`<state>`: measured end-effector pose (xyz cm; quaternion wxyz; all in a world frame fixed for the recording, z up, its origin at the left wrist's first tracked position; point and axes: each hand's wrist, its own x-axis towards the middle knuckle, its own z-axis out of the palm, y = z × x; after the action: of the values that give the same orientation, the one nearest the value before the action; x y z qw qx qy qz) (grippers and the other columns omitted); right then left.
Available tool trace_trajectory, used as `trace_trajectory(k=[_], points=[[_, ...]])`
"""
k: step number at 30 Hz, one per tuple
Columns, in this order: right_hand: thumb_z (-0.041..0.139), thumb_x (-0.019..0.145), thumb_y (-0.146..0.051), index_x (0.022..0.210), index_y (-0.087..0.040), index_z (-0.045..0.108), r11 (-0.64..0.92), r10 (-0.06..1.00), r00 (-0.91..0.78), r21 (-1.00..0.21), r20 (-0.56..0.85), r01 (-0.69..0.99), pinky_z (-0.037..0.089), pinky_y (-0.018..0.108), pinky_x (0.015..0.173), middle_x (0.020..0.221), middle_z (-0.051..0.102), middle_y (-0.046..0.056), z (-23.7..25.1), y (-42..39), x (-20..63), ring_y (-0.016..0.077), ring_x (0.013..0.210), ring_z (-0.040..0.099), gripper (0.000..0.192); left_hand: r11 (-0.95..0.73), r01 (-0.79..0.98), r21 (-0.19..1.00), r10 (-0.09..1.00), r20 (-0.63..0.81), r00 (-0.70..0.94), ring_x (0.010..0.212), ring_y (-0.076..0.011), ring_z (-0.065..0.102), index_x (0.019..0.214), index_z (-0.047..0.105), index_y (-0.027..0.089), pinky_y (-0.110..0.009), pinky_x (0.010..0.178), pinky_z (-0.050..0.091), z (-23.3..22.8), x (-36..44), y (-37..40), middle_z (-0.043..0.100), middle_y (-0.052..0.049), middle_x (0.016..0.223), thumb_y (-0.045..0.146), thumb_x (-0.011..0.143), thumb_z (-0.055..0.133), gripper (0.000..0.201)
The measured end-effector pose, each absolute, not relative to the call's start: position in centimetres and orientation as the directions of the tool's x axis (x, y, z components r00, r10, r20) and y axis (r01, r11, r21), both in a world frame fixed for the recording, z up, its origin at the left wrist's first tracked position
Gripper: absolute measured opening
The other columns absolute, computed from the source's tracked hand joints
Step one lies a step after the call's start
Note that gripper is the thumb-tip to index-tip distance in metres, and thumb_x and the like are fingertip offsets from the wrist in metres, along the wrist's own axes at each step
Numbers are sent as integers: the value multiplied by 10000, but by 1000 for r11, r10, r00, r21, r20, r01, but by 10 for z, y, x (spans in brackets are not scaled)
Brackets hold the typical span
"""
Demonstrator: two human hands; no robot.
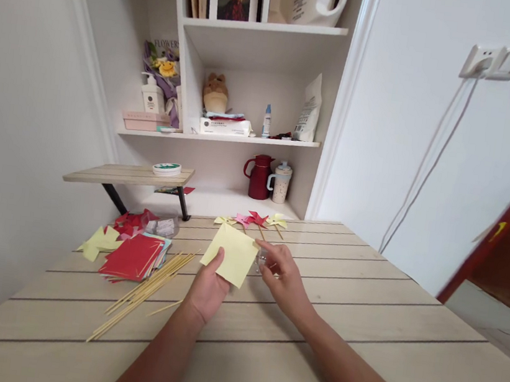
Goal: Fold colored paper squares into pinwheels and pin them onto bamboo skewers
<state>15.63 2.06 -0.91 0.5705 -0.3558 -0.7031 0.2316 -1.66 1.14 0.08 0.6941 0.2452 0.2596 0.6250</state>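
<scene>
A: What do the hands hold?
B: Left hand (207, 290) pinches a yellow paper (230, 254) above the table (359, 330). Right hand (282, 274) grips something small, mostly hidden, unclear.

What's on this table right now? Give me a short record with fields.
left hand: holds yellow paper
right hand: at the paper's right edge, fingers on a small clear thing, unclear what
sticks: loose bundle left of the hands
red paper: stack beside the sticks
pinwheels: row at the far edge of the table
</scene>
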Motion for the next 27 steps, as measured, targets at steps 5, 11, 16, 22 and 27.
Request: trace_trajectory(k=[5, 11, 16, 22, 27], points=[[575, 858, -134, 1154, -315, 722, 743, 643, -173, -555, 746, 374, 495, 324, 633, 887, 430, 32, -14, 14, 147, 170, 720, 502, 377, 114, -765, 634, 993, -62, 97, 1165, -215, 653, 1171, 677, 154, -306, 959, 527, -2, -18, 14, 703, -105, 1261, 324, 907, 645, 316], [653, 880, -235, 874, -270, 783, 770, 588, -190, -471, 786, 431, 449, 307, 607, 814, 405, 22, -17, 10, 142, 181, 736, 490, 135, 121, -691, 713, 990, -34, 138, 1033, -240, 697, 1221, 656, 127, -325, 820, 559, -12, -16, 15, 696, -153, 1255, 347, 897, 658, 392], [680, 869, -316, 813, -253, 759, 675, 693, -96, -597, 715, 433, 458, 317, 622, 838, 453, 28, -14, 13, 147, 181, 732, 500, 116, 138, -615, 777, 988, -61, 145, 884, -224, 715, 1177, 671, 137, -311, 704, 550, -13, -14, 12, 720, -160, 1185, 360, 852, 714, 397], [728, 804, -287, 735, -233, 748, 625, 731, -34, -648, 682, 435, 475, 417, 843, 957, 518, 65, -7, 15, 148, 249, 926, 539, 90, 112, -550, 828, 984, -14, 179, 845, -229, 725, 1172, 676, 141, -325, 738, 537, -11, -12, 9, 748, -152, 1090, 410, 843, 719, 427], [742, 768, -267, 676, -220, 716, 577, 755, 52, -701, 654, 419, 393, 500, 1019, 1225, 543, 100, -5, 18, 149, 309, 1169, 492, 107, 118, -492, 863, 965, 17, 260, 835, -231, 727, 1176, 669, 135, -321, 730, 528, -12, -11, 8, 737, -163, 1110, 466, 849, 696, 466]])
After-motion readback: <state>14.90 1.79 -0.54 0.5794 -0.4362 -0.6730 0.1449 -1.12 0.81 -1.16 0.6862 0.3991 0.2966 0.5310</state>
